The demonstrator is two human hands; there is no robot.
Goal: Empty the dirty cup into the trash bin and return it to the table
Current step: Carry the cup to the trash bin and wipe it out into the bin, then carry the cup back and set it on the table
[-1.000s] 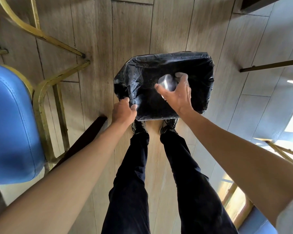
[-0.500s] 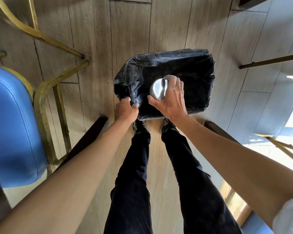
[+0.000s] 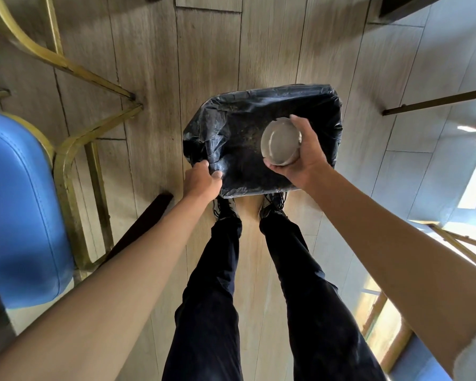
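Observation:
A trash bin (image 3: 338, 127) lined with a black bag stands on the wooden floor just ahead of my feet. Fine crumbs lie scattered inside it. My right hand (image 3: 304, 158) holds a pale round cup (image 3: 279, 141) above the bin's right half, its mouth turned up toward me and its inside looking empty. My left hand (image 3: 202, 181) grips the bag at the bin's near left corner.
A blue padded chair (image 3: 19, 204) with a gold metal frame (image 3: 74, 149) stands at the left. A dark table leg (image 3: 140, 229) slants by my left arm. Thin metal legs (image 3: 437, 101) cross the floor at the right. My legs (image 3: 215, 284) fill the lower middle.
My right hand has turned the cup from mouth-down over the bin to mouth-up facing me. My left hand has kept its grip on the bag's corner.

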